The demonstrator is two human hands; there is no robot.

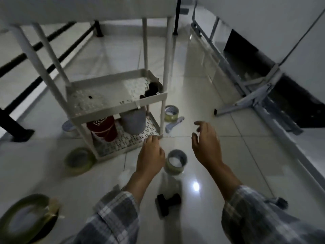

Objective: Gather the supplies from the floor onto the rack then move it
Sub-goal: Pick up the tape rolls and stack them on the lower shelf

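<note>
Gleaming faintly in a dim room, the pale tiled floor [228,155] carries the supplies. Nearest, a large tape roll [26,221] lies flat, and a small black object [168,203] sits between two plaid sleeves. Farther on, a clear tape roll [176,160] stands between the hands. The left hand [150,155] reaches with straight fingers to the near corner of the rack's bottom shelf (touching or just short, I cannot tell). The right hand [205,145] hovers with fingers apart, holding nothing. A greenish tape roll [80,161] lies just beside the white rack [116,95], which stands on the floor. Its bottom shelf holds a red can [102,127] and a grey container [133,122]. Beyond its far corner sits another tape roll [171,112]. A grey metal frame [246,85] runs along the floor's wall edge, and black rails [52,37] cross the opposite edge.
</note>
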